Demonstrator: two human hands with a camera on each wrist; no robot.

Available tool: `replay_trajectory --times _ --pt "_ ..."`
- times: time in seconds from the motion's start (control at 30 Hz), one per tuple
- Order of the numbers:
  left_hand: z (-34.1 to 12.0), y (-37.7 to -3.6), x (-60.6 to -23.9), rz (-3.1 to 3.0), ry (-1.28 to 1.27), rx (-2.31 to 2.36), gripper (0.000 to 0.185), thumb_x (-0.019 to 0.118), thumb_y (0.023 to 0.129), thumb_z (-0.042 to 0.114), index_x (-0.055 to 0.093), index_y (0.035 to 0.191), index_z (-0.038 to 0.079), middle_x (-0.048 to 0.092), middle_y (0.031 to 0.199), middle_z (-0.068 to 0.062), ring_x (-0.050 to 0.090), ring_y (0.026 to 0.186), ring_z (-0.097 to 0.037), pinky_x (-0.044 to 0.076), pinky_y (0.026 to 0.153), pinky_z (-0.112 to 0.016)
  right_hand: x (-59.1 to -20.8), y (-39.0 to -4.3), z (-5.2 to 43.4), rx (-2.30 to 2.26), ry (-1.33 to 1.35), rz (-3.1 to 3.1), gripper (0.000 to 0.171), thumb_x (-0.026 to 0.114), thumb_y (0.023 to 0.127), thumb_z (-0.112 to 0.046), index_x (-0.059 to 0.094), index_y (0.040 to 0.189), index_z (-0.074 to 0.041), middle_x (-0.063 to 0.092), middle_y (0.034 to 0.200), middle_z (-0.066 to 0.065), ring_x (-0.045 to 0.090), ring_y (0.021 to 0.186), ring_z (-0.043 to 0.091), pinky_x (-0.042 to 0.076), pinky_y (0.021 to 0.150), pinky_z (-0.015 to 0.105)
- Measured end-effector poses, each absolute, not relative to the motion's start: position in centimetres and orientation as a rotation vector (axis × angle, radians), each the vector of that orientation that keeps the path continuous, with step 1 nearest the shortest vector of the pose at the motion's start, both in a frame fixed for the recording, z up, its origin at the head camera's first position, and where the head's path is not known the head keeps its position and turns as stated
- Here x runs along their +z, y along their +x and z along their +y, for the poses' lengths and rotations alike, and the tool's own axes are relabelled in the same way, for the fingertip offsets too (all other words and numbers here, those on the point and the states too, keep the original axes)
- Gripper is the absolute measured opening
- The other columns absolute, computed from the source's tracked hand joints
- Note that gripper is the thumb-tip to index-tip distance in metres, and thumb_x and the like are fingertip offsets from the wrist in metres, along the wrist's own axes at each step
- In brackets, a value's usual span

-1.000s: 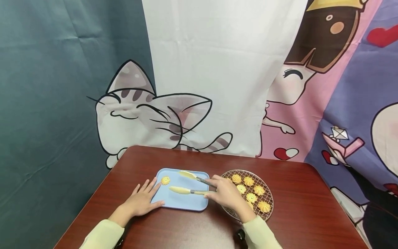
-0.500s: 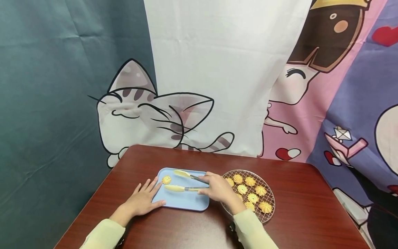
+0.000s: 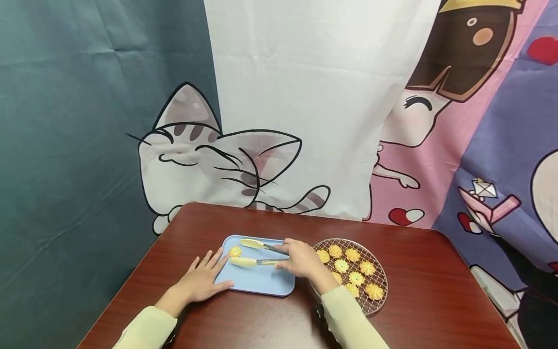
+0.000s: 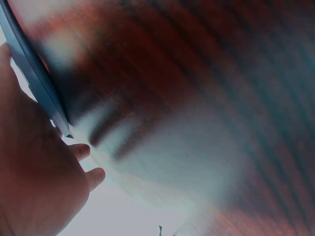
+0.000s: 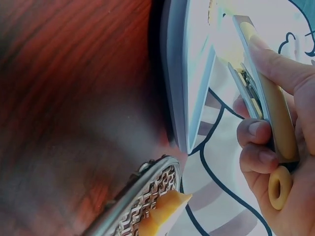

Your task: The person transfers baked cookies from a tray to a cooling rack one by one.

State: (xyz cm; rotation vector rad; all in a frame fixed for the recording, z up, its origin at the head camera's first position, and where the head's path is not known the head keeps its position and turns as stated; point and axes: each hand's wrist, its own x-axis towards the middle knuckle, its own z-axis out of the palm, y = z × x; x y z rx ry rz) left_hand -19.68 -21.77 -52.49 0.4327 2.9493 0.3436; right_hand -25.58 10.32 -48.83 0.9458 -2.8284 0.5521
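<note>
Hands first: our left hand (image 3: 198, 282) lies flat, fingers straight, on the blue tray's (image 3: 261, 286) left edge. Our right hand (image 3: 302, 260) grips yellow tongs (image 3: 253, 253), tips parted beside one cookie (image 3: 235, 251) at the tray's far-left corner. Right: wire rack (image 3: 380, 296) of cookies.

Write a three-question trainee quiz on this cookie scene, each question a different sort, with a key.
1. True or false: the right hand grips the tongs.
2. How many cookies lie on the blue tray? A) none B) one C) three
3. Fill in: the left hand rests flat at the tray's ____ edge.

Key:
1. True; its fingers curl round the handles, and the tong tips stand apart.
2. B; a single cookie lies near the tray's far left corner, while the rest sit on the round wire rack.
3. Left; the fingertips lie on the rim.
</note>
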Motion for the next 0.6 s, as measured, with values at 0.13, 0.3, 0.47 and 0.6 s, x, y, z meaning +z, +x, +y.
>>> replay_trajectory --times 0.13,0.3,0.47,0.6 --pt "-21.78 -19.73 -52.48 2.952 0.427 0.344 0.088 0.049 0.094 0.072 0.034 0.159 0.015 0.019 0.169 -0.011 0.018 0.153 -0.043 0.013 0.118 -0.067 -48.66 -25.84 10.15 0.532 0.940 -2.844 0.057 0.085 0.079 -0.045 0.072 0.130 -0.023 0.066 0.100 -0.008 0.059 0.077 0.013 0.052 0.068 0.033" --pt "-21.79 -19.75 -52.48 2.947 0.427 0.352 0.089 0.048 0.093 0.073 0.034 0.159 0.014 0.019 0.169 -0.011 0.018 0.153 -0.042 0.012 0.118 -0.067 -48.54 -26.03 9.86 0.520 0.953 -2.849 0.056 0.085 0.080 -0.045 0.072 0.129 -0.024 0.066 0.101 -0.009 0.062 0.081 0.014 0.053 0.071 0.035" --pt "-21.78 -19.82 -52.55 2.944 0.425 0.353 0.091 0.047 0.093 0.074 0.035 0.159 0.013 0.018 0.169 -0.010 0.017 0.153 -0.041 0.012 0.119 -0.067 -48.52 -26.29 9.62 0.519 0.948 -2.872 0.055 0.085 0.080 -0.045 0.072 0.129 -0.026 0.065 0.100 -0.010 0.059 0.078 0.012 0.052 0.068 0.033" --pt "-21.78 -19.85 -52.56 2.942 0.423 0.350 0.091 0.048 0.093 0.074 0.035 0.159 0.013 0.018 0.169 -0.010 0.017 0.154 -0.041 0.012 0.119 -0.067 -48.62 -26.48 9.54 0.520 0.956 -2.881 0.052 0.084 0.081 -0.045 0.073 0.129 -0.027 0.067 0.100 -0.007 0.057 0.075 0.011 0.050 0.066 0.032"
